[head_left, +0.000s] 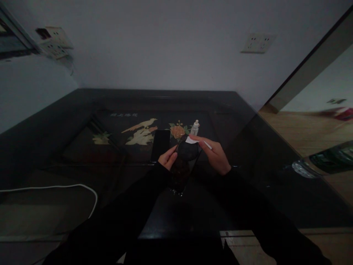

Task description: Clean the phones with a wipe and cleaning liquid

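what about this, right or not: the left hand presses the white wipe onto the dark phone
No. The head view shows the right hand pressing the white wipe onto the dark phone; the left hand only grips its edge.

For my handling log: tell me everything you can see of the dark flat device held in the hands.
The dark flat device is a glossy black slab, phone-like, held lengthwise above the dark table. The left hand grips its left edge; the right hand holds a small white wipe at its far end. Dim light hides finer detail.
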A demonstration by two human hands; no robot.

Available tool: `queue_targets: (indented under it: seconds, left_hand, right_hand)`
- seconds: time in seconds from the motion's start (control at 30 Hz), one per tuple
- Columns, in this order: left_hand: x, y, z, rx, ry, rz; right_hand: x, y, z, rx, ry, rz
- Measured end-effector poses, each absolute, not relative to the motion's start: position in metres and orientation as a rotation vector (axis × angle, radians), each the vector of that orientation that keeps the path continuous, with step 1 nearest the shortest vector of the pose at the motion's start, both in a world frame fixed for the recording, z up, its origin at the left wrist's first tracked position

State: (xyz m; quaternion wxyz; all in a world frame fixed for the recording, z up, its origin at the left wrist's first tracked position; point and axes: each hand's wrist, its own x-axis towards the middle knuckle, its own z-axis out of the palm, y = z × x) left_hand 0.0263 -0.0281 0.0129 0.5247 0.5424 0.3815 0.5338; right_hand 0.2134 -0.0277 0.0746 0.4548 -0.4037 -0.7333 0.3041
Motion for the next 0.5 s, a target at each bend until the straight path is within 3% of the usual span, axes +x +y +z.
queue_targets:
  seconds: [0.3, 0.5]
  left_hand:
    - [0.028, -0.033, 0.0, 1.631, 0.974, 1.075]
    - [0.026, -0.023, -0.006, 1.524, 1.009, 1.021]
  right_hand:
    - [0.213, 0.006, 0.088, -0.922, -2.116, 1.19]
    - [0.227, -0.007, 0.082, -1.004, -1.877, 1.122]
